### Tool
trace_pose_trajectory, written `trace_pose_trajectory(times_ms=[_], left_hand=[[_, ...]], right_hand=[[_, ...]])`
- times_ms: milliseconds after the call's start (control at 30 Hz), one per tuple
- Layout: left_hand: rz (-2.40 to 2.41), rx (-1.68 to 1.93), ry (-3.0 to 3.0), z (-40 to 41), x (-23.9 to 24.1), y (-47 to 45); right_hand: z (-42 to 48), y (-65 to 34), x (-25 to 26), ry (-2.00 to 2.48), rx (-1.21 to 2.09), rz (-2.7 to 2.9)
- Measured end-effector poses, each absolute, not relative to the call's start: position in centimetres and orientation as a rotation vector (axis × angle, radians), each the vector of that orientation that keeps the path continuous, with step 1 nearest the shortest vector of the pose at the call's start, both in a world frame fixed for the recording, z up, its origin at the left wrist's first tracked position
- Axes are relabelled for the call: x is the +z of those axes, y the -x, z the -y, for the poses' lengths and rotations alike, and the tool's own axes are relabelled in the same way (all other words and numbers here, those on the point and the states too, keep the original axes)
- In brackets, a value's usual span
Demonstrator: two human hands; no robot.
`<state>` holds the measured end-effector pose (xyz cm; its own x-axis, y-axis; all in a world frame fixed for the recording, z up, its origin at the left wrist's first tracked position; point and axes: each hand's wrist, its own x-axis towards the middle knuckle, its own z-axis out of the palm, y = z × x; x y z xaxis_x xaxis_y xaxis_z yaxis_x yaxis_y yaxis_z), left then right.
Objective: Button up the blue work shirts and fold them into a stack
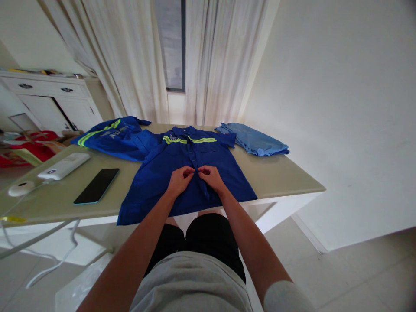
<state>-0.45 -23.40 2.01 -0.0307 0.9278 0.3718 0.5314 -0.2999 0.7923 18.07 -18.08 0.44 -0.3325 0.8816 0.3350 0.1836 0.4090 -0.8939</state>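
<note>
A dark blue short-sleeved work shirt [156, 186] with a yellow-green reflective chest stripe lies spread out, collar away from me, its hem hanging over the table's front edge. My left hand [180, 178] pinches one side of the button placket below the chest. Right beside it, my right hand [210, 177] pinches the other side, the fingertips of both hands nearly meeting. Whether a button sits between the fingers is too small to make out. Below the hands the front edge of the shirt folds loosely open.
A second blue shirt [130, 141] with reflective stripes lies at the left, and folded light blue clothing [253, 138] at the back right. On the table's [292, 182] left are a black phone [97, 186], a white power strip [65, 166] and a round white device [21, 188] with cables.
</note>
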Motion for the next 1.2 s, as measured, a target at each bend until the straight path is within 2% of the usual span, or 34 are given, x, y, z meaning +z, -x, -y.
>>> trace_pose_trajectory(times_ms=[300,600,900,1200], left_hand=[[-1.561,1.32,-1.83,23.7,2.1,0.3],[-1.581,1.267,-2.271,24.2,2.2,0.0],[-1.763,1.182,-2.24,24.6,2.4,-0.4],[-1.682,1.126,-2.303,24.2,2.0,-0.1]], right_hand=[[18.3,-18.1,0.5,0.924,1.004,1.761],[18.4,-18.0,0.4,0.925,0.968,1.759],[18.3,-18.1,0.4,0.894,1.047,1.757],[18.4,-18.0,0.8,0.925,0.877,1.848]])
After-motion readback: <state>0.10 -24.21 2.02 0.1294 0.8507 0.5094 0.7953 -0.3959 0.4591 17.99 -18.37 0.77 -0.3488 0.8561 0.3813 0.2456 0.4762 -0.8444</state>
